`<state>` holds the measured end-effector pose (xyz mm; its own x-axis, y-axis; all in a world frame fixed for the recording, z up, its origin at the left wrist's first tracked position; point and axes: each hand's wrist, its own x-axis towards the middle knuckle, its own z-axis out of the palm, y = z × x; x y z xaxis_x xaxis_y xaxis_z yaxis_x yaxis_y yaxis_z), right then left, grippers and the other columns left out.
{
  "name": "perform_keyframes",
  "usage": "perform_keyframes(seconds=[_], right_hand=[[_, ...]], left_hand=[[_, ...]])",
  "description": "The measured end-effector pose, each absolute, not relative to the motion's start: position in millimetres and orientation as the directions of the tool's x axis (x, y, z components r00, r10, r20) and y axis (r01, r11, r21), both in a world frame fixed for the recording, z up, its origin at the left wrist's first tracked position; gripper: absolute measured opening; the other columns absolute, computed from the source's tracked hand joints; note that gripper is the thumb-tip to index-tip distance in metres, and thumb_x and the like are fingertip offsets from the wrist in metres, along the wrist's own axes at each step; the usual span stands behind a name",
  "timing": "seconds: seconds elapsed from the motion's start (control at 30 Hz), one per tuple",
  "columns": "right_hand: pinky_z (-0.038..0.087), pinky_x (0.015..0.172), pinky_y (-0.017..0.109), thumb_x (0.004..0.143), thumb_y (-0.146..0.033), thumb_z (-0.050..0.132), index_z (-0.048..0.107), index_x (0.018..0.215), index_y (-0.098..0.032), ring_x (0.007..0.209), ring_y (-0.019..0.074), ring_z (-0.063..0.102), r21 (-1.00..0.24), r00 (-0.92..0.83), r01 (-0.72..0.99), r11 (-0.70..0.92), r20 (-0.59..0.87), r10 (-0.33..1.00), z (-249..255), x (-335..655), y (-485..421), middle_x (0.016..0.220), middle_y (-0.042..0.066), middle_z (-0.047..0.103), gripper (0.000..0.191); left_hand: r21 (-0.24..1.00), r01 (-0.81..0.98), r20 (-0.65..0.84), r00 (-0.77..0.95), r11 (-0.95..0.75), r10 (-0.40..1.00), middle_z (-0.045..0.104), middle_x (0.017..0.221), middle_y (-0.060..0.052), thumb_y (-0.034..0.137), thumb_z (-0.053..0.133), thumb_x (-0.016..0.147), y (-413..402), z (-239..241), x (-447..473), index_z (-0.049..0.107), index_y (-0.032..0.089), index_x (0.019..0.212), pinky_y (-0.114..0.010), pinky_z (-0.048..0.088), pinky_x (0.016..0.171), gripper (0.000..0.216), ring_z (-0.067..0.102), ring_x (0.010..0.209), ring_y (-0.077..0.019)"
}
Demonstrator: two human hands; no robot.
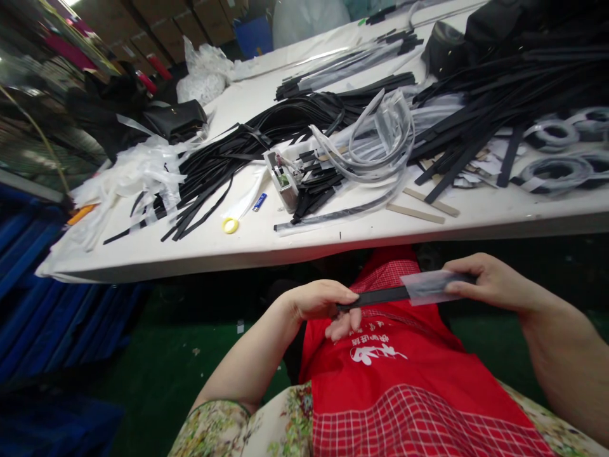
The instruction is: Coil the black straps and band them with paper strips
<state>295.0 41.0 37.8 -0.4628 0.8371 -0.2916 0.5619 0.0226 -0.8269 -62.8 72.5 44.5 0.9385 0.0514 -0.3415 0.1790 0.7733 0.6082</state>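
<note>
A flat black strap [383, 296] stretches between my two hands, above the lap of a red apron. My left hand [328, 306] pinches one end of it between thumb and fingers. At the other end, my right hand [490, 282] is closed around the strap and a translucent plastic sleeve [425, 287]. That sleeve covers the strap's right part, while the part toward my left hand is bare. Both hands are in front of the white table [238, 254], below its near edge.
On the table lie bundles of black straps [280, 117], plastic-wrapped strips [380, 139], wrapped coils [552, 174], a tape dispenser [284, 181] and a yellow ring [230, 225]. White plastic sheets [143, 168] hang at the left end. Blue pallets [61, 324] are stacked at lower left.
</note>
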Motion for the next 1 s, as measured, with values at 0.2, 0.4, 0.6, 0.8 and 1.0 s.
perform_keyframes(seconds=[0.2, 0.4, 0.6, 0.8, 1.0], right_hand=[[0.043, 0.064, 0.027, 0.089, -0.055, 0.053, 0.067, 0.088, -0.015, 0.071, 0.0188, 0.057, -0.858, -0.589, 0.512, 0.031, -0.324, 0.741, 32.9, 230.6, 32.0, 0.079, 0.004, 0.065, 0.042], [0.031, 0.043, 0.019, 0.096, -0.053, 0.044, 0.067, 0.089, -0.012, 0.043, 0.0072, 0.037, -0.961, -0.734, 0.048, -0.272, -0.218, 0.643, 37.2, 192.4, 25.9, 0.052, -0.004, 0.045, 0.048], [0.022, 0.029, 0.017, 0.095, -0.046, 0.049, 0.063, 0.078, -0.012, 0.027, 0.0054, 0.029, -0.810, -0.647, -0.335, -0.482, -0.173, 0.742, 29.9, 236.1, 28.0, 0.039, -0.006, 0.043, 0.040], [0.026, 0.027, 0.016, 0.089, -0.050, 0.055, 0.058, 0.070, -0.014, 0.024, 0.0074, 0.035, -0.796, -0.631, -0.251, -0.550, -0.296, 0.717, 26.5, 246.2, 31.6, 0.036, -0.004, 0.048, 0.041], [0.047, 0.043, 0.026, 0.075, -0.044, 0.067, 0.062, 0.078, -0.015, 0.045, 0.0155, 0.056, -0.913, -0.352, 0.309, -0.265, -0.369, 0.861, 30.2, 265.0, 56.6, 0.057, 0.003, 0.062, 0.030]], left_hand=[[0.540, -0.481, -0.158, 0.748, 0.690, 0.645, 0.075, 0.081, -0.008, 0.035, 0.044, 0.095, 90.8, 68.2, -22.2, 0.070, 0.014, 0.098, -0.025, 0.054, 0.067, 0.034, 0.071, 0.072, -0.0166], [0.970, -0.235, 0.086, 0.559, 0.058, 0.825, 0.067, 0.124, -0.011, 0.035, 0.042, 0.097, 101.6, 57.9, 27.1, 0.061, 0.018, 0.123, -0.041, 0.037, 0.110, 0.037, 0.058, 0.122, -0.0243], [0.752, 0.329, 0.185, 0.727, -0.571, 0.661, 0.070, 0.112, -0.011, 0.024, 0.037, 0.096, 86.9, 48.3, 21.4, 0.063, 0.016, 0.111, -0.038, 0.048, 0.096, 0.031, 0.063, 0.104, -0.0227], [0.448, 0.425, 0.151, 0.831, -0.786, 0.536, 0.064, 0.073, -0.011, 0.028, 0.044, 0.088, 68.7, 50.3, 34.0, 0.059, 0.015, 0.077, -0.035, 0.049, 0.071, 0.023, 0.061, 0.072, -0.0232], [0.779, 0.448, -0.125, 0.797, -0.438, 0.591, 0.054, 0.058, -0.002, 0.042, 0.033, 0.097, 69.8, 48.9, 32.5, 0.053, 0.017, 0.065, -0.028, 0.039, 0.057, 0.046, 0.049, 0.054, -0.0142]])
